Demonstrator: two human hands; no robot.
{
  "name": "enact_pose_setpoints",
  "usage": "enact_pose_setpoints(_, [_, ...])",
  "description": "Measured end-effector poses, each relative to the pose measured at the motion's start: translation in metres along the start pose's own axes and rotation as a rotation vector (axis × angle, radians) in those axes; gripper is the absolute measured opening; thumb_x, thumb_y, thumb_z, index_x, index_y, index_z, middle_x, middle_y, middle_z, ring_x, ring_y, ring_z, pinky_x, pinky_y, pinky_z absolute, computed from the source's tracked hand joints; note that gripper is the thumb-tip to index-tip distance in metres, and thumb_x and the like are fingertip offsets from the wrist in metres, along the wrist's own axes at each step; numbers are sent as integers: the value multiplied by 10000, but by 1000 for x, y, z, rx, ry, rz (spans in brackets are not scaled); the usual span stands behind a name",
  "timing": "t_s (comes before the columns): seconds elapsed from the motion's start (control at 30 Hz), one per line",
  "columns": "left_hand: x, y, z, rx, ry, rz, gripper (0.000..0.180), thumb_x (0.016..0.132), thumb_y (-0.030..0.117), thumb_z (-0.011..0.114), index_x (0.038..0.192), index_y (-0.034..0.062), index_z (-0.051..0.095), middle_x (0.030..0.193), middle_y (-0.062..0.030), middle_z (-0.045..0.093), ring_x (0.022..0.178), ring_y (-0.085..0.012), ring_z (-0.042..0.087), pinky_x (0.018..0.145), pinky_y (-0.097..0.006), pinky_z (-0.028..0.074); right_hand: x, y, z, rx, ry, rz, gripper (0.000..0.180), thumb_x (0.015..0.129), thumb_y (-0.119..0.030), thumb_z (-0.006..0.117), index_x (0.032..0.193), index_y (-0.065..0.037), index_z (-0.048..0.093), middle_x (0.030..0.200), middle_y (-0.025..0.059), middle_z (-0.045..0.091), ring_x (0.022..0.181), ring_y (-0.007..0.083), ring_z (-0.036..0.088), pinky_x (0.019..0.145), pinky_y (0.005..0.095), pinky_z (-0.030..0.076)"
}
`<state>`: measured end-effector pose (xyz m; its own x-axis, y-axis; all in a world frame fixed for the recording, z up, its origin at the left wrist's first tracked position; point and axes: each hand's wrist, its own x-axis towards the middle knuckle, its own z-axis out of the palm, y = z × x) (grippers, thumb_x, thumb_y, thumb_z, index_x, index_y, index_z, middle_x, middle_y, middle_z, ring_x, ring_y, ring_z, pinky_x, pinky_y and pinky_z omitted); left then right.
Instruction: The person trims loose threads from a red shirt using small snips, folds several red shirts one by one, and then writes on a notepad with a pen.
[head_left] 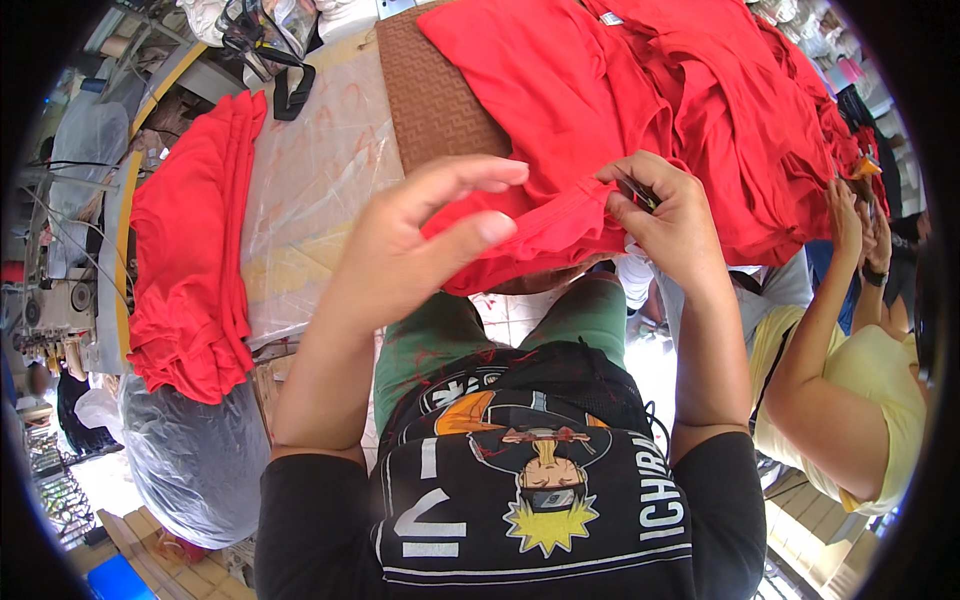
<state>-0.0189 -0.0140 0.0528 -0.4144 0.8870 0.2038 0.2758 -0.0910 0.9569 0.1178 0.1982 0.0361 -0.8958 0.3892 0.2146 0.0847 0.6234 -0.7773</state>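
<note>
My right hand (665,210) is closed around small thread snips (642,194), of which only a dark metal part shows between thumb and fingers. Its fingertips also meet the edge of a red garment (560,225), which hangs over the near table edge toward my lap. Beside that garment, my left hand (410,230) is raised with thumb and fingers apart and nothing between them. Ahead, a broad heap of red garments (700,110) covers the right part of the table.
A folded stack of red garments (195,245) lies at the table's left end, beside plastic sheeting (320,190). A brown textured mat (430,100) is under the heap. At right, a co-worker in a yellow shirt (850,400) reaches toward the cloth. A plastic-wrapped bundle (190,460) stands lower left.
</note>
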Motion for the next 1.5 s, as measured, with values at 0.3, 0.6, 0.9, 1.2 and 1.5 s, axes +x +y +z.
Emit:
enact_pose_setpoints(0.3, [47,-54,-18,496,612,125,205,819,112,633,1009,37,628,923,-116,641,882,-203,614,769,-296,471,6,-20,13,3,243,-18,174,738,8,664,905,-36,644,781,67,618,670,152,586,611,268,463])
enact_pose_setpoints(0.6, [-26,-98,31,794,53,110,278,764,111,667,1035,72,623,1079,-90,598,966,-260,583,814,-342,478,-21,28,78,-77,-216,-180,167,711,-9,659,875,-23,635,811,120,601,748,295,603,642,357,483])
enact_pose_setpoints(0.9, [-31,-101,34,590,48,-63,440,745,50,666,1175,49,570,1156,-113,498,995,-262,558,844,-332,459,-20,38,95,-207,-209,-162,192,710,-31,645,899,-42,612,837,112,588,749,308,602,639,369,486])
enact_pose_setpoints(1.2, [-34,-107,33,578,60,-83,393,748,47,667,1135,65,600,1156,-104,499,954,-233,572,830,-315,462,-15,12,18,657,-651,-28,152,797,-140,654,767,4,616,725,58,593,631,114,559,533,243,404])
enact_pose_setpoints(1.5, [-27,-100,36,542,67,-100,352,739,87,688,1086,90,625,1133,-88,531,991,-242,555,839,-324,456,-42,18,-27,669,-262,18,212,825,-113,638,995,13,649,715,34,601,641,70,535,586,194,390])
